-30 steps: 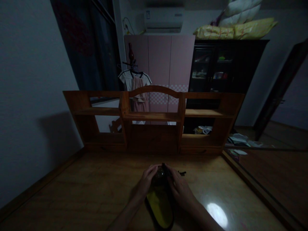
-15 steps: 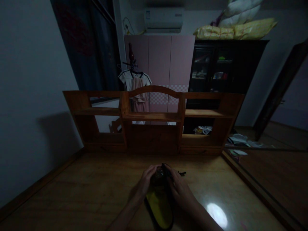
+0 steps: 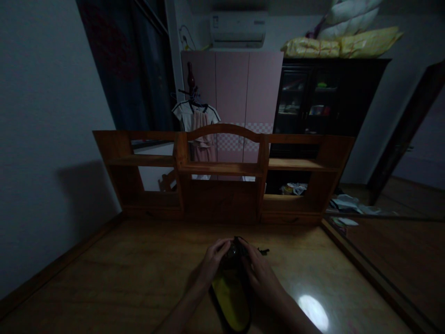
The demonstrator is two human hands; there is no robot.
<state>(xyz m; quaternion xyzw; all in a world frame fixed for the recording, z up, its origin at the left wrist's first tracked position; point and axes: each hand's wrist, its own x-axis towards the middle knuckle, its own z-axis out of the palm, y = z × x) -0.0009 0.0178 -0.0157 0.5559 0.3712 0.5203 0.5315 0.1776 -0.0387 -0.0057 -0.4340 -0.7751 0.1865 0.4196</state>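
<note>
View shifted slightly; left hand, right hand pinch sandal at dark end; wooden shelf beyond.

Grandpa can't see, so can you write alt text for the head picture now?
A person's left hand and right hand cup the far end of a long, shoe-shaped thing, yellow inside with dark edges, on a shiny wooden surface. Behind stand a brown wooden shelf unit and a tall pink wardrobe.

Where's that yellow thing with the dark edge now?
The yellow thing is low in the head view, just right of centre, with the left hand and the right hand at its far end and the wooden surface around it.
</note>
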